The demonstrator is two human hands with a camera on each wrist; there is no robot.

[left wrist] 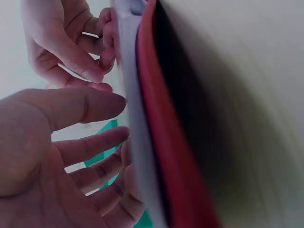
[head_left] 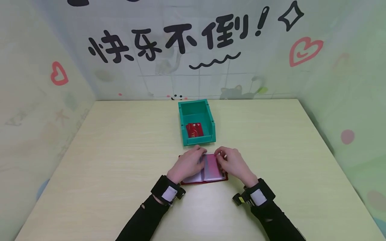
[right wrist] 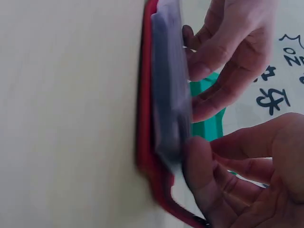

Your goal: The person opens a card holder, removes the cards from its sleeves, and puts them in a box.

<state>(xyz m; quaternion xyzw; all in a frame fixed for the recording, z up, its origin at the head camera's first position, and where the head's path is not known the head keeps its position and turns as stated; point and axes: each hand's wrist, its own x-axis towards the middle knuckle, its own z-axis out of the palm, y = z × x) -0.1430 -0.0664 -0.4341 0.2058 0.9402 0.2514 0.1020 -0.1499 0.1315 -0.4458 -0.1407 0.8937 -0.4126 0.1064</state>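
A red card holder (head_left: 211,179) lies open on the table close to me, its clear plastic sleeves (head_left: 211,165) fanned up. My left hand (head_left: 201,156) rests on the left pages, its fairly straight fingers (left wrist: 102,142) touching the sleeve stack (left wrist: 133,95). My right hand (head_left: 219,157) pinches a sleeve at the holder's far edge between thumb (right wrist: 199,161) and fingers. The red cover (right wrist: 147,118) lies flat against the tabletop. Just beyond the hands stands a teal bin (head_left: 197,142) with a red card (head_left: 194,130) inside.
The pale wooden table (head_left: 120,150) is boxed in by decorated walls (head_left: 193,50) at the back and both sides. The bin stands at the table's middle, a hand's width from the holder. Black sleeves with wrist cameras (head_left: 167,192) reach in from the near edge.
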